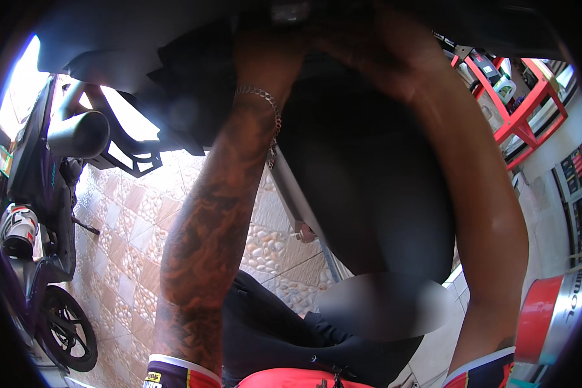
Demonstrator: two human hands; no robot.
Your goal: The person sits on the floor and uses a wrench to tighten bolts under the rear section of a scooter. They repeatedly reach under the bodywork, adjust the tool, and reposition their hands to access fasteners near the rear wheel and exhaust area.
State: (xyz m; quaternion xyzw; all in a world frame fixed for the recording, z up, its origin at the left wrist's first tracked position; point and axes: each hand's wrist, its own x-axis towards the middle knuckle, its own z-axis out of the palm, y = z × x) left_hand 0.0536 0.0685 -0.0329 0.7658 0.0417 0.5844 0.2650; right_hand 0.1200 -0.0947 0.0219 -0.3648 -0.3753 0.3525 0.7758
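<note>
Two hands, left hand (269, 52) and right hand (388, 61), near one black part (368, 174); finger spread, grip too dim to tell. One bracelet (277, 119), one motorcycle (40, 181).

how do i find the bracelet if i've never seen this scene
Start at the tattooed left forearm, left of centre, and follow it up to the wrist. There hangs the bracelet, a silvery link chain with a dangling end; the right forearm shows no chain.

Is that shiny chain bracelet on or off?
On: the silver chain bracelet curves across the left wrist, with part of it dangling down at the side.
</note>
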